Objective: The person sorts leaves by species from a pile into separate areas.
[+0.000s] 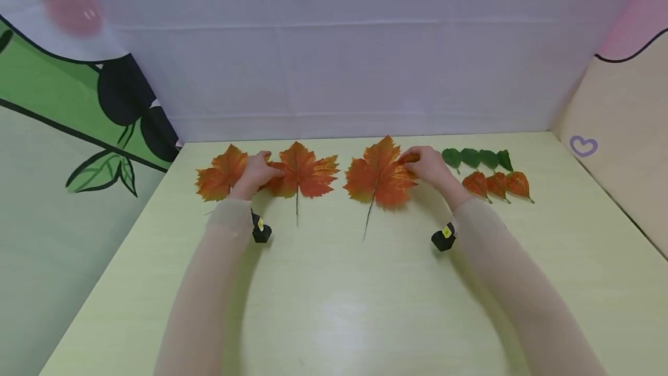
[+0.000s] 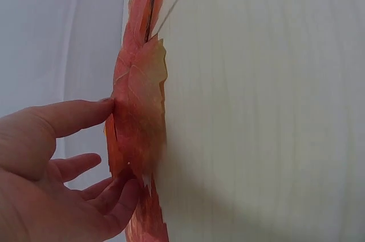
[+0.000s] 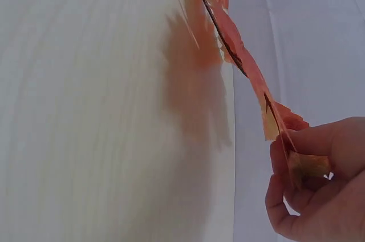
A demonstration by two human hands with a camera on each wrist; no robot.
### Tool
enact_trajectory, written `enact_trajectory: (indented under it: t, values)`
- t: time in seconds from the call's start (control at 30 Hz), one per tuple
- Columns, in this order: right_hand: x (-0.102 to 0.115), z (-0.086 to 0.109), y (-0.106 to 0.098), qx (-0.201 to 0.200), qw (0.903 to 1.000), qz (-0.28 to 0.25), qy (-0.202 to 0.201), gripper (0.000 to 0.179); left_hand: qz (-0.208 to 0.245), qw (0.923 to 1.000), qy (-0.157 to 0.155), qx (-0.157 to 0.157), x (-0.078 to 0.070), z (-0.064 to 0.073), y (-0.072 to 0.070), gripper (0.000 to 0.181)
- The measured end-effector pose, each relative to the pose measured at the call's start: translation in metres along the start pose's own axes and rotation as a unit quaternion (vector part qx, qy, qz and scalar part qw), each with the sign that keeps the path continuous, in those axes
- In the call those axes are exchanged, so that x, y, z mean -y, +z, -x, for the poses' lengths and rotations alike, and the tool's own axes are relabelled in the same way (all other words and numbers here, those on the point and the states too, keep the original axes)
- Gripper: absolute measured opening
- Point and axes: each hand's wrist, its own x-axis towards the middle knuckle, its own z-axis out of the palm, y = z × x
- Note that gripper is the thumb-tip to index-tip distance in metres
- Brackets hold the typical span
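Observation:
Three orange-red artificial maple leaves stand in a row near the table's back edge. My left hand [image 1: 258, 173] lies between the left maple leaf [image 1: 221, 177] and the middle maple leaf [image 1: 305, 173]. In the left wrist view its thumb and fingers are spread apart and touch a maple leaf [image 2: 140, 105], seen almost edge-on. With thumb and fingers, my right hand [image 1: 425, 164] pinches the right edge of the right maple leaf [image 1: 381, 176]. The right wrist view shows this leaf [image 3: 245, 65] raised off the table, its shadow beneath.
To the right, a row of several green leaves [image 1: 471, 158] lies above three orange husk-like pods [image 1: 497, 184]. The pale table [image 1: 334, 283] meets a white cloth backdrop [image 1: 334, 86] at its rear edge. Printed panels flank both sides.

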Motion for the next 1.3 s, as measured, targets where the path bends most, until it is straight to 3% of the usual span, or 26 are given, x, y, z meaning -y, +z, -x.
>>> enact_trajectory:
  t: [0.27,0.43,0.67,0.8,0.97,1.13,1.3]
  values:
    - [0.004,-0.024,-0.007,-0.032,0.9991,0.024,0.017,0.022,-0.013,0.9999,0.006,-0.001,-0.001,-0.001,0.003,0.072]
    - [0.0,-0.037,-0.001,-0.042,0.9973,0.046,0.038,0.024,-0.018,0.9998,0.011,-0.002,0.001,-0.002,0.003,0.071]
    - [-0.013,-0.046,0.015,-0.06,0.9959,0.017,0.065,0.025,-0.023,0.9997,0.004,-0.004,0.002,0.003,0.005,0.071]
    - [-0.014,-0.051,0.017,-0.088,0.995,0.014,0.046,0.044,-0.025,0.9995,0.014,-0.011,-0.002,0.002,0.002,0.07]
    - [-0.012,-0.054,0.014,-0.082,0.9956,0.033,0.031,0.064,-0.035,0.9987,0.022,-0.03,-0.007,-0.001,-0.003,0.067]
    - [-0.016,-0.046,0.009,-0.069,0.9946,0.077,0.012,0.051,-0.034,0.9982,0.034,-0.035,-0.006,0.001,0.001,0.06]
    - [-0.018,-0.03,0.006,-0.065,0.9953,0.068,-0.022,0.036,-0.015,0.9972,0.057,-0.047,-0.004,0.01,0.008,0.047]
